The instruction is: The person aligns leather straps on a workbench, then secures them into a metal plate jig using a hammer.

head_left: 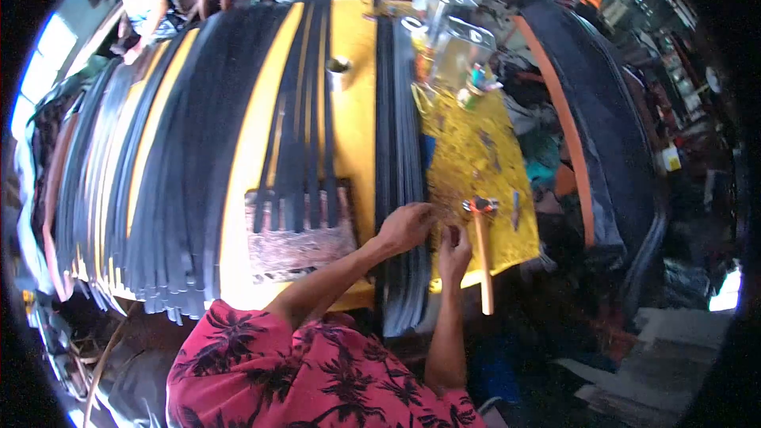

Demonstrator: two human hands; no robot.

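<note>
My left hand (407, 225) reaches across a bundle of long black strips (399, 135), its fingers closed together near the edge of a yellow work surface (507, 166). Close beside it is my right hand (455, 255), thumb and fingers pinched and pointing up. What the fingers hold is too small to make out. Just right of my right hand lies a hammer (482, 250) with a wooden handle and an orange-marked head. A thin dark tool (515, 210) rests to the right of the hammer. Small brown bits are scattered in front of my fingertips.
Many black strips (190, 158) drape over the yellow table to the left. Several strip ends lie on a worn block (301, 250). A metal can (338, 75) and clear containers (460, 47) stand farther back. Other people are at the far left and far right.
</note>
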